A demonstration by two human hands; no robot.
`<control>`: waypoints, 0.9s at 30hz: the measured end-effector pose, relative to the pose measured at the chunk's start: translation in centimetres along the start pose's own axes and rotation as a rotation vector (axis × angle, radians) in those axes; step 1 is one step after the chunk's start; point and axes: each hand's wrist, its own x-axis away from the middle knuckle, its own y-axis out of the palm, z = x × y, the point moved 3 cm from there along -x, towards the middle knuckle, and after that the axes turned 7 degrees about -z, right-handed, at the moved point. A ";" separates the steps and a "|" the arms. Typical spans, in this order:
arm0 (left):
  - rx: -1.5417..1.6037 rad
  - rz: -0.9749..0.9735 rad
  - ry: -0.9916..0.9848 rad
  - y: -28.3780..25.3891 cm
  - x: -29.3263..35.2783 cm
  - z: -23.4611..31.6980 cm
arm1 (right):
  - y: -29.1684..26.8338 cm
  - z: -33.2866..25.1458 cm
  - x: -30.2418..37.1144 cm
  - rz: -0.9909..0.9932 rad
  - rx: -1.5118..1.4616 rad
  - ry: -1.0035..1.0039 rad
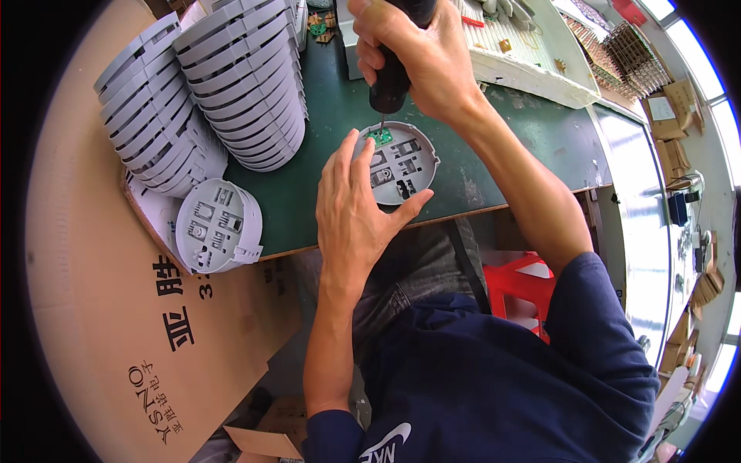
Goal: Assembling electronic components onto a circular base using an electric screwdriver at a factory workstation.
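Note:
A round grey plastic housing with several cut-outs lies on the green work table. Near its far rim sits a small green circuit board. My left hand spans the near left side of the housing, thumb at the near rim and fingers reaching over toward the board, holding it against the table. Above the board, my right hand is wrapped round a black electric screwdriver. The tool stands nearly upright with its thin bit pointing down at the board; whether a screw is under the tip is too small to tell.
Tall stacks of grey housings stand at the left, with a single housing by the table's near edge. A large cardboard box fills the left. A white foam tray lies at the far right. Below is a red stool.

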 end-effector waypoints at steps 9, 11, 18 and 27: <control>-0.008 -0.008 -0.009 0.0 0.0 0.1 | 0.7 0.7 -0.2 -0.102 0.059 0.108; -0.009 0.001 0.003 0.1 0.0 0.2 | 0.4 0.7 -0.1 -0.119 0.072 0.139; -0.009 0.007 -0.006 0.1 -0.1 0.2 | 0.6 0.6 -0.2 -0.129 0.090 0.155; 0.065 0.186 0.116 -5.2 1.7 1.7 | -0.9 1.0 -1.8 -0.023 0.030 -0.007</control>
